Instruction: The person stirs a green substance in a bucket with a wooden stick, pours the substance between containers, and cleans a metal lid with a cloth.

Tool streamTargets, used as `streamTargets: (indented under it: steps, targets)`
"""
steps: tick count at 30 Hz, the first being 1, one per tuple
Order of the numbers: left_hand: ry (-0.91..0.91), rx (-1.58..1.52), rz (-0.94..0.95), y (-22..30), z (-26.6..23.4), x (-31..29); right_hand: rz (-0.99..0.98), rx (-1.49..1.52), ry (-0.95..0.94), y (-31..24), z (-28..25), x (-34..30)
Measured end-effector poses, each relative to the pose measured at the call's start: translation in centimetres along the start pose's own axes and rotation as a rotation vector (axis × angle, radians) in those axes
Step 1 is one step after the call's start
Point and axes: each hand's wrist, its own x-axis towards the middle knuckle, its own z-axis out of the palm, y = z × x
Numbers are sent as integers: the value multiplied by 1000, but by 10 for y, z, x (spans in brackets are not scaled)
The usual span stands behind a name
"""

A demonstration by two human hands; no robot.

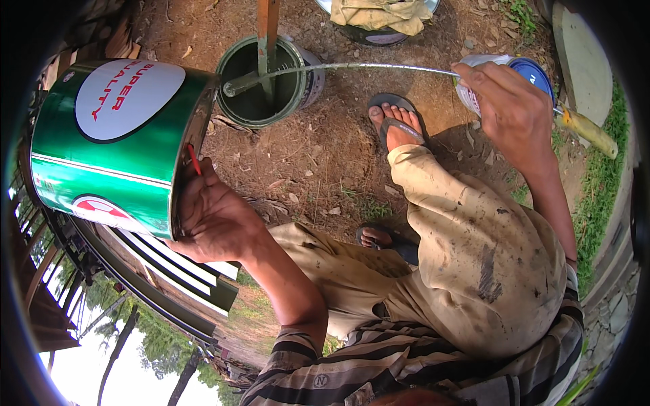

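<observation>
This is outside, in a yard where someone is working. The ground (325,159) is brown dirt with dry leaves (276,183) on it. Green grass (602,203) grows on the right. Trees (164,348) and bright sky (150,375) show at the lower left. A bucket (313,78) sits on the dirt.

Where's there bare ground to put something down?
Bare dirt with a few leaves lies between the open bucket, left hand and front foot. It's crowded at upper right, around the right hand and white-and-blue can, and at top, where cloth lies on another container.
</observation>
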Motion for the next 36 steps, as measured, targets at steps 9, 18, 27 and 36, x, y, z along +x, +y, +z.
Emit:
streamTargets:
  steps: [9, 18, 27, 36]
  targets:
    - [-8, -29, 2, 2, -6, 1, 45, 15, -24, 8, -10, 2]
    - [-32, 7, 1, 2, -10, 1, -4, -13, 12, 12, -13, 8]
    - [-35, -5, 8, -1, -8, 2, 5, 46, -16, 10, 11, 4]
    - [56, -59, -8, -1, 2, 3, -3, 86, -62, 6, 18, 3]
